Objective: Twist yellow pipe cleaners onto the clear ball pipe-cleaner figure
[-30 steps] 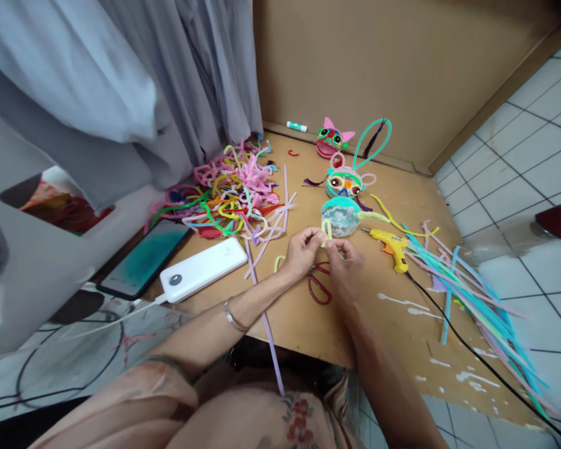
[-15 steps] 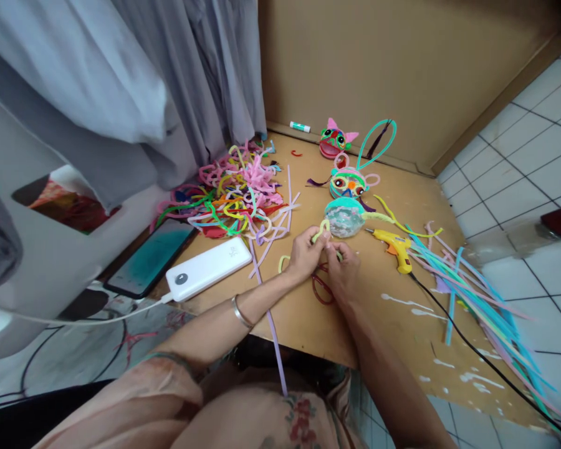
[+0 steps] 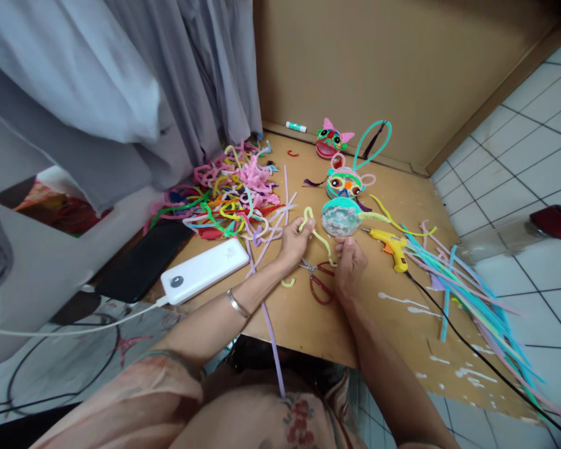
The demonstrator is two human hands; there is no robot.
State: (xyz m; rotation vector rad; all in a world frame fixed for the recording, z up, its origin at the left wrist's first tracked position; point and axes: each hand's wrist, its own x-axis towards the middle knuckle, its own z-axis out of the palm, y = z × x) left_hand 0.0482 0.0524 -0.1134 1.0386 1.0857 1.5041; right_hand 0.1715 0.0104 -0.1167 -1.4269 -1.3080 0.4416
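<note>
Running back to a brown panel (image 3: pixel 355 68), the tan worktop (image 3: pixel 303 333) is busy, folks: grey curtain (image 3: pixel 210 81) on the left, white floor tiles (image 3: pixel 549 274) away to the right. A tangled heap of bright fuzzy stems (image 3: pixel 243 187) faces a yellow glue gun (image 3: pixel 391 242) across the board. And look at the left hand (image 3: pixel 295 242): thumb and fingers nipped together on a pale yellow stem (image 3: pixel 326 244)! Over on the other side, the right hand (image 3: pixel 350 265) has its fingers curled closed, right by the stem's lower end; whether they touch it, I can't tell from here. The stem itself? Soft and fuzzy, looped at the top, its tail slanting down above the red-handled scissors (image 3: pixel 312 269), just short of the clear, turquoise-topped dome (image 3: pixel 340 218).
</note>
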